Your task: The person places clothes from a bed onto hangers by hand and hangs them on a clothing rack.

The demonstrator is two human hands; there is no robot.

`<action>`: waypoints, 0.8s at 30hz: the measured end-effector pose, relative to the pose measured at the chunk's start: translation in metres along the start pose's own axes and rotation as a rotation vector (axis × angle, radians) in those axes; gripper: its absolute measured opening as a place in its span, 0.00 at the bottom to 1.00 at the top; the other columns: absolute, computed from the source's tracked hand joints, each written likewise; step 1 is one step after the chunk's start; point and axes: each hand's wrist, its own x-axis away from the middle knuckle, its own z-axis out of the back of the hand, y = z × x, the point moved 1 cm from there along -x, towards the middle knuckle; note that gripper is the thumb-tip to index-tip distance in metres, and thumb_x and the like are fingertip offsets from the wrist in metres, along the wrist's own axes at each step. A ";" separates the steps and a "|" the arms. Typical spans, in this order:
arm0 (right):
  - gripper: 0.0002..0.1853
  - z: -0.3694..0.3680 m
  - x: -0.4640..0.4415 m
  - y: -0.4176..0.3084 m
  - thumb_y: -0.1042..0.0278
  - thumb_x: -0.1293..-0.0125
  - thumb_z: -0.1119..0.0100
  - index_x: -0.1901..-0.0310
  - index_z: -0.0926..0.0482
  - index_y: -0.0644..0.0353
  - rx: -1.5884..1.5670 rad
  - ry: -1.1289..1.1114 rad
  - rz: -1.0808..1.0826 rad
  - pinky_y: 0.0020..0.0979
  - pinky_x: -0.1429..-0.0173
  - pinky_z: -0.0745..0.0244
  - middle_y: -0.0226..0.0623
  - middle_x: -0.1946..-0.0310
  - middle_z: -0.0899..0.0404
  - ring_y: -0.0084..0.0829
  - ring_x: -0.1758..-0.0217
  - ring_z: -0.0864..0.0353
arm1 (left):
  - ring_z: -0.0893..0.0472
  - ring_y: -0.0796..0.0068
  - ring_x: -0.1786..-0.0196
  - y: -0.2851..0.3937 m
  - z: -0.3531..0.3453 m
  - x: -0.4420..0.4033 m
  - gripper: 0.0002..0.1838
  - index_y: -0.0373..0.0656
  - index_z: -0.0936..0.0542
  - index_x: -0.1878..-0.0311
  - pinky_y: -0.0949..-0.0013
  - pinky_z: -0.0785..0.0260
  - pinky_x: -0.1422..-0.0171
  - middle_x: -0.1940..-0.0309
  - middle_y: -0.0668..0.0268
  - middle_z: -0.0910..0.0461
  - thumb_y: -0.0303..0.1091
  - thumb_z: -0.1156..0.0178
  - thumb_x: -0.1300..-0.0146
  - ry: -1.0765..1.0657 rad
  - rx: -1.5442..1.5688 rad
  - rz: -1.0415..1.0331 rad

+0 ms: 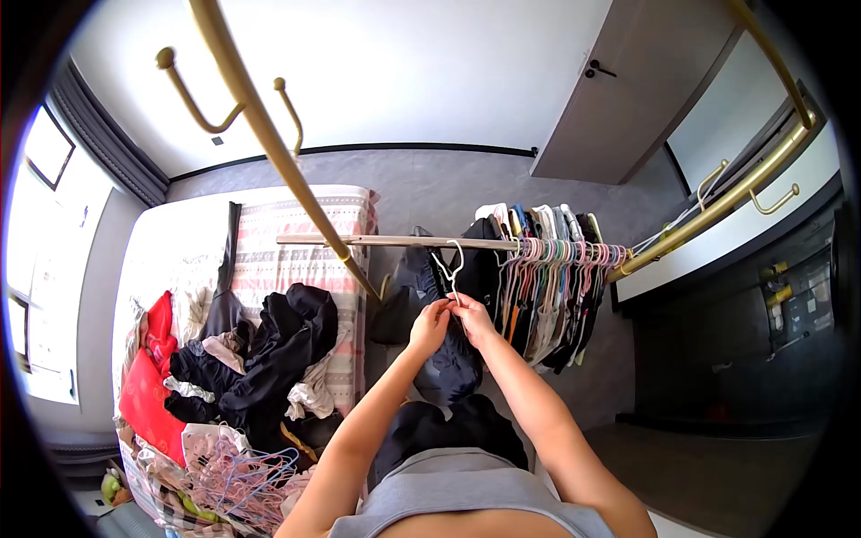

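Observation:
A white clothes hanger [461, 262] is upright just in front of the metal rail, with its lower end at my fingers. My right hand [472, 317] is closed in a pinch on that hanger. Beside it, fingertips almost touching, my left hand [430, 326] is also pinched; what lies between its fingers is too small to make out. Dark clothing [451, 366] hangs beneath and behind both hands, and I cannot tell whether it is attached to the hanger.
A gold clothes rack with hooks [269, 143] carries a horizontal rail [386, 240]. Many garments [543, 305] hang packed on its right half. At left, a bed [260, 206] bears heaped dark clothes [278, 350], a red cloth [148, 403] and tangled loose hangers [238, 475].

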 end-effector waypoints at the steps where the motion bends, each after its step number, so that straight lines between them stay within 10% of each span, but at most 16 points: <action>1: 0.15 0.004 -0.004 0.000 0.81 0.41 0.51 0.52 0.26 0.65 -0.023 0.011 -0.003 0.20 0.51 0.34 0.28 0.67 0.24 0.20 0.62 0.26 | 0.22 0.60 0.58 0.003 -0.006 -0.005 0.14 0.40 0.25 0.52 0.64 0.30 0.53 0.60 0.55 0.23 0.34 0.48 0.40 -0.004 -0.001 -0.011; 19: 0.13 0.111 -0.101 0.010 0.87 0.52 0.47 0.65 0.30 0.59 -0.084 0.301 -0.077 0.23 0.56 0.32 0.31 0.69 0.25 0.25 0.65 0.26 | 0.21 0.66 0.63 -0.012 -0.093 -0.062 0.20 0.45 0.28 0.47 0.65 0.29 0.55 0.59 0.58 0.23 0.35 0.44 0.44 -0.141 -0.198 0.179; 24: 0.06 0.118 -0.092 0.005 0.65 0.37 0.48 0.60 0.26 0.54 0.094 0.274 -0.449 0.32 0.69 0.34 0.27 0.72 0.24 0.23 0.69 0.25 | 0.21 0.64 0.62 -0.010 -0.110 -0.056 0.20 0.45 0.27 0.47 0.64 0.29 0.55 0.59 0.57 0.23 0.37 0.44 0.44 -0.188 -0.167 0.193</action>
